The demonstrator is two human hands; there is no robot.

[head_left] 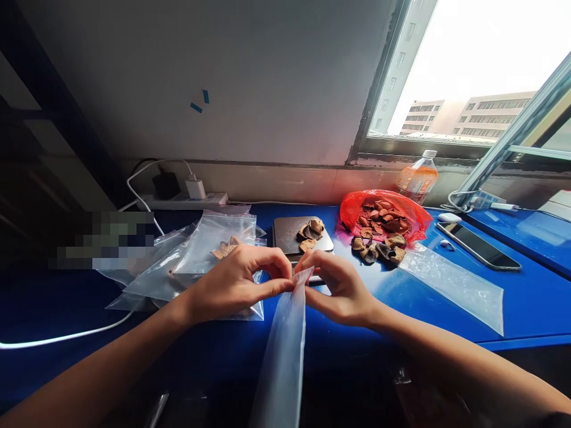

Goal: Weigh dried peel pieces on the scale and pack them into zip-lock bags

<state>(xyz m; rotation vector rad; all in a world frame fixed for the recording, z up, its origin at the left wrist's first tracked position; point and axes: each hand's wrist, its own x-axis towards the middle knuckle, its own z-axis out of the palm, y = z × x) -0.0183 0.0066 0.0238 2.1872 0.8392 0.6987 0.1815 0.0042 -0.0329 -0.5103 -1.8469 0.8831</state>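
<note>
blue tabletop (530, 303) first: back edge against the wall, near edge clear at right, lost in shadow at centre. on its left half, a pile of clear bags (149, 288), overlapping; brown pieces show in the top one, and lying flat probably keeps them from sliding out. held bag (285, 345), long and clear, is up in the air between the scale and the near edge, lower end out of view; hung downward, presumably, so the mouth stays uppermost within reach. red bag (423, 221) toward the back edge, right of centre, its mouth facing the near side, which would make its load easy to get at. flat bag (468, 288) lies slantwise near the right part of the near edge. left hand (243, 279) and right hand (341, 285) meet at the held bag's mouth, each pinching the film between thumb and fingers; thin plastic likely needs a grip from both sides. just behind them, a metal-topped scale (283, 232), as i judge it, midway along the tabletop. phone (482, 246) off toward the right, apart from the work. smallest: curved husk pieces (370, 255) before the red bag, a few more on the scale.
</note>
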